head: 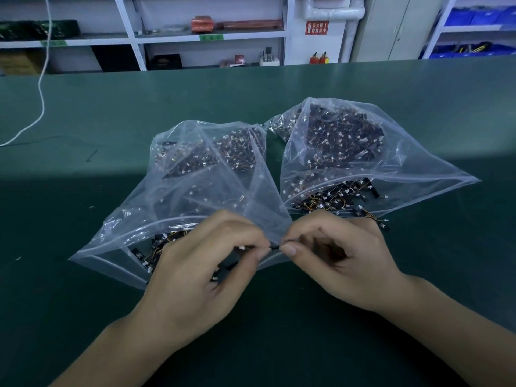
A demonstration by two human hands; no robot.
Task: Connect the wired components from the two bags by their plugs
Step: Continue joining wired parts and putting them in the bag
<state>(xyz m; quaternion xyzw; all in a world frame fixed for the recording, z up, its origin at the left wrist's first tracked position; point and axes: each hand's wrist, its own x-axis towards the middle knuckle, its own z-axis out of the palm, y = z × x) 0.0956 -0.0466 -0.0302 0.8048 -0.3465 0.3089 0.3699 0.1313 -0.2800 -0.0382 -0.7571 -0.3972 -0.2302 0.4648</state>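
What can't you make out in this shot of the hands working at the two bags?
- Head view: whether the two plugs are already joined; the fingertips of the left hand and right hand cover the small black piece between them.
- Head view: single parts inside the left bag and right bag; too small, and the plastic glares.
- Head view: the wall sign; its wording is too small to read.

Red wall sign (317, 27) with white Chinese characters, too blurred to read
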